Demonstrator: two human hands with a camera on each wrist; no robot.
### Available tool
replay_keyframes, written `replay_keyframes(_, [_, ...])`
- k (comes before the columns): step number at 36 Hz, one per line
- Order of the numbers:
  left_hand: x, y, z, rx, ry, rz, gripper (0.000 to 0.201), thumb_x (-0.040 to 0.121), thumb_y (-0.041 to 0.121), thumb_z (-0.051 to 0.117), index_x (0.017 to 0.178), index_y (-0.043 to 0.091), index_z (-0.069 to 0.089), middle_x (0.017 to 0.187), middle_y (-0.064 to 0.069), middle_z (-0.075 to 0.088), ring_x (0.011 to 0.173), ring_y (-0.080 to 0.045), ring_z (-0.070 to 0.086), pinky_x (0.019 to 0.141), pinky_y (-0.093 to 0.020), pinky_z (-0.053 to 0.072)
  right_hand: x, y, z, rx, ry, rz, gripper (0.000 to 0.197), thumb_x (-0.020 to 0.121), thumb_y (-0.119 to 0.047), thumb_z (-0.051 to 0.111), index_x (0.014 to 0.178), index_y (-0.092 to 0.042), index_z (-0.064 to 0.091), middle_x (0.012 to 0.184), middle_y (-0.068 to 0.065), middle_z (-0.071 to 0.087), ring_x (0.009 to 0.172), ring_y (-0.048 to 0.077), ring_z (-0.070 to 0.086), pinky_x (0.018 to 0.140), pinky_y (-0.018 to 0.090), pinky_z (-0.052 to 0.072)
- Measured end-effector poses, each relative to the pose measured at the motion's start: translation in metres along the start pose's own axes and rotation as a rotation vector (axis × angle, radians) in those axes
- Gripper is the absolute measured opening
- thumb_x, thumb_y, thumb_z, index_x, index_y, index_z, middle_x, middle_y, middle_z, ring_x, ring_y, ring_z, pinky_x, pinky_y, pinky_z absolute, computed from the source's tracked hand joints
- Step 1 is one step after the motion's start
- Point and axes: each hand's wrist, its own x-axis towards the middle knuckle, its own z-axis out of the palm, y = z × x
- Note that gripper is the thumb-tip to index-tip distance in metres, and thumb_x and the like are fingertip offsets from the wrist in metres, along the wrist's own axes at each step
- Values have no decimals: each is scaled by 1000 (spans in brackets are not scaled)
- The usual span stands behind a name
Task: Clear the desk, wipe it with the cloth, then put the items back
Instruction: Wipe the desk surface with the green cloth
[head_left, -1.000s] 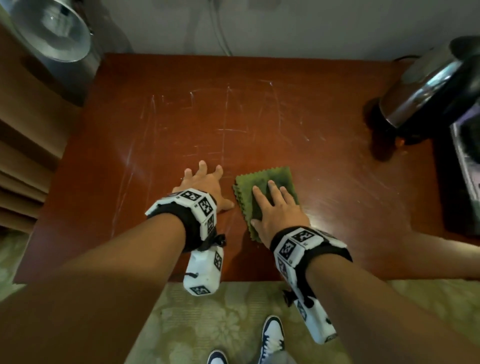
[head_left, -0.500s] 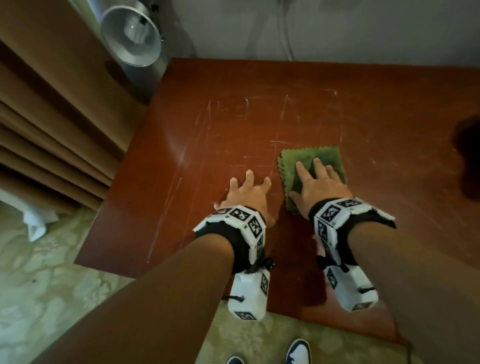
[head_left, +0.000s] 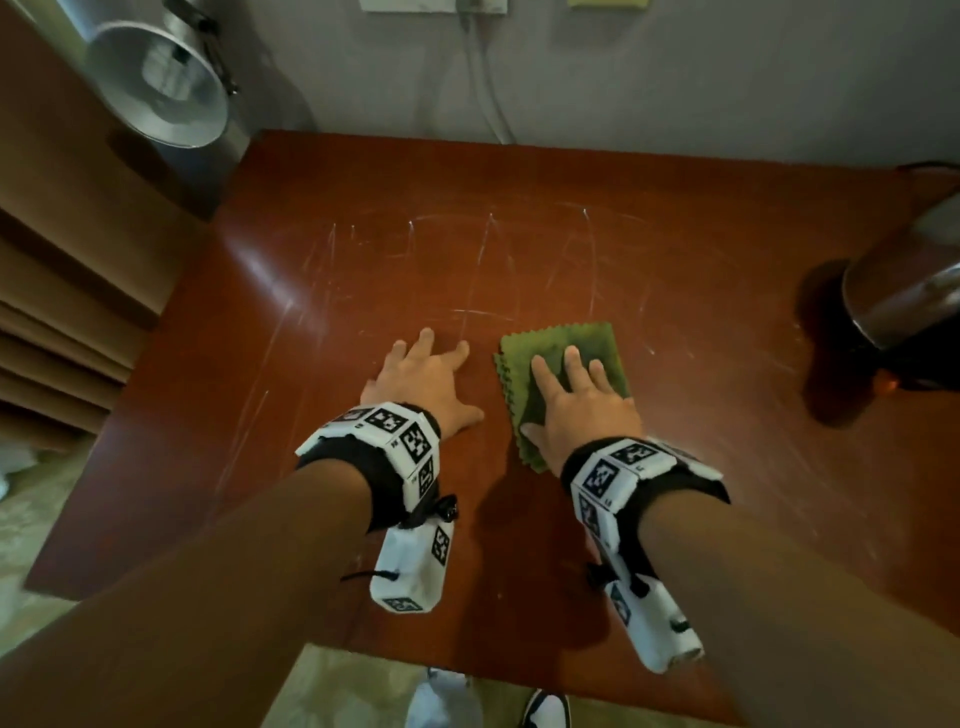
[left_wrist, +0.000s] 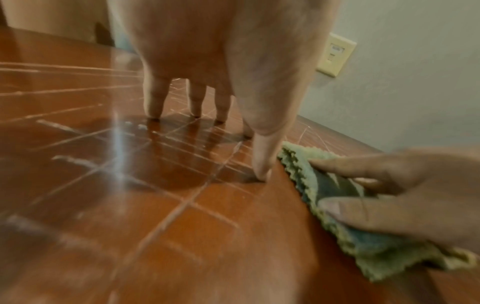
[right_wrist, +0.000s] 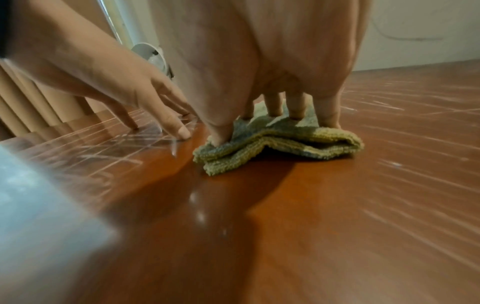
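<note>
Head view: right hand (head_left: 582, 410) pressed the folded green cloth (head_left: 545, 343) with straight fingers, left hand (head_left: 421, 379) lay spread on the desk (head_left: 363, 249) — a wide sweep might strike the kettle (head_left: 904, 306).

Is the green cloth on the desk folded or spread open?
Folded: the cloth shows stacked layers at its near edge, under the right hand.

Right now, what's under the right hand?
The folded green cloth, lying on the desk, pressed flat by the right hand. The desk patch beneath the cloth is hidden.
</note>
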Motion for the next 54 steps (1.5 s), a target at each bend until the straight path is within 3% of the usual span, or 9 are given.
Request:
replay_keyframes(4, [22, 0, -20, 54, 10, 41, 83, 80, 62, 65, 149, 48, 21, 163, 5, 4, 148, -30, 9, 112, -64, 17, 27, -8, -21, -21, 16, 18, 75, 98, -51, 41, 154, -31, -6, 161, 3, -15, 147, 32, -3, 115, 55, 16])
replay_keyframes(10, [55, -4, -44, 13, -12, 94, 81, 77, 57, 72, 145, 51, 29, 162, 7, 5, 148, -28, 7, 113, -59, 24, 65, -15, -52, -89, 85, 55, 76, 96, -56, 40, 154, -31, -2, 162, 4, -6, 147, 33, 5, 115, 59, 8])
replay_keyframes(15, [59, -5, -52, 19, -56, 105, 70, 82, 50, 71, 142, 54, 33, 162, 10, 2, 148, -27, 5, 108, -56, 29, 84, -24, -65, -3, 85, 107, 77, 96, -51, 47, 154, -30, 2, 162, 5, -6, 147, 33, 6, 112, 48, 28])
replay_keyframes(19, [58, -6, -54, 38, -80, 143, 70, 84, 47, 71, 142, 52, 33, 162, 7, 4, 147, -29, 7, 106, -57, 32, 72, -21, -57, -13, 102, 111, 72, 95, -56, 41, 153, -31, 8, 162, 3, -1, 146, 32, 12, 108, 47, 32])
replay_keyframes(23, [56, -6, -51, 46, -14, 155, 70, 82, 48, 71, 143, 50, 35, 161, 5, 11, 146, -31, 14, 107, -59, 32, 49, -10, -49, -7, 60, 118, 57, 101, -52, 23, 153, -31, 18, 162, 0, 8, 142, 31, 27, 105, 46, 35])
replay_keyframes(28, [58, -10, -49, 3, 162, 161, 71, 83, 51, 68, 144, 35, 36, 150, 3, 35, 135, -27, 33, 108, -50, 35, 44, -11, -38, -79, 42, 112, 72, 98, -50, 41, 155, -27, 4, 162, 3, 1, 145, 31, 16, 105, 44, 36])
replay_keyframes(35, [79, -21, -60, -48, 94, 105, 84, 80, 57, 68, 150, 39, 25, 161, 2, 12, 147, -28, 11, 115, -52, 24, 84, -14, -62, -73, 117, 147, 71, 97, -51, 42, 154, -30, 4, 162, 6, 2, 145, 33, 15, 102, 47, 39])
replay_keyframes(43, [104, -11, -73, 19, -6, 145, 92, 77, 64, 67, 151, 40, 18, 162, 6, 1, 148, -29, 0, 113, -61, 19, 130, -13, -97, -80, 163, 188, 69, 97, -54, 39, 153, -32, 5, 162, 5, 2, 145, 34, 15, 103, 50, 37])
replay_keyframes(54, [116, -4, -80, -64, -57, 137, 86, 81, 54, 70, 150, 42, 20, 162, 9, -5, 148, -28, -7, 112, -66, 12, 166, -8, -125, -140, 197, 177, 68, 97, -55, 36, 153, -30, 6, 161, 8, 5, 141, 39, 22, 104, 53, 36])
